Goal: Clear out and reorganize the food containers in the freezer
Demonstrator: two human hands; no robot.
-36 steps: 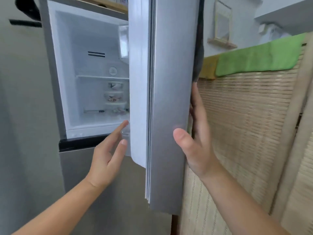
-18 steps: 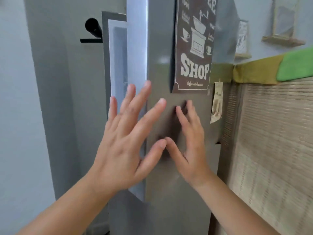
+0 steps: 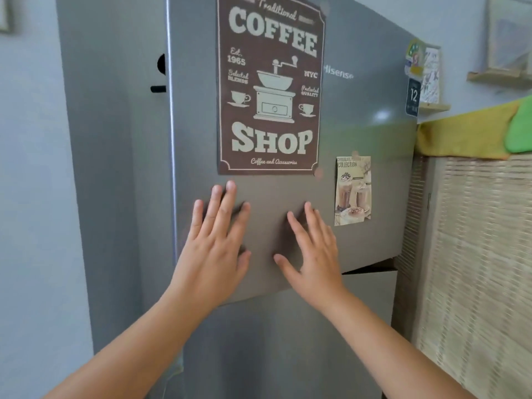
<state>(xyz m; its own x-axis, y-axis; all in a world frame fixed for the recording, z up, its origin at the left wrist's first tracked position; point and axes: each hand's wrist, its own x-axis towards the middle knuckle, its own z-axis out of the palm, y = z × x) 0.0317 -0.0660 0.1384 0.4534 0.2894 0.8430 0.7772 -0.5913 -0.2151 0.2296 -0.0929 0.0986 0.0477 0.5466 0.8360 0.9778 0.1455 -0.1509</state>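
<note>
I'm pressing both flat, released palms, left hand [image 3: 214,246] and right hand [image 3: 312,251], on the freezer door [image 3: 374,203] mid-frame; it's lying straight ahead, its right corner gaping, nearer my right.

The freezer door [image 3: 359,133] is a brushed silver-grey. At its twelve o'clock hangs a brown poster [image 3: 272,82] lettered in cream with a coffee grinder and cups. Toward four o'clock of the poster, a small card [image 3: 353,190] shows beige and brown drinks. At three o'clock, a woven straw-coloured screen [image 3: 478,254] carries a mustard-yellow cloth [image 3: 460,136] and a bright green one [image 3: 522,131].
</note>
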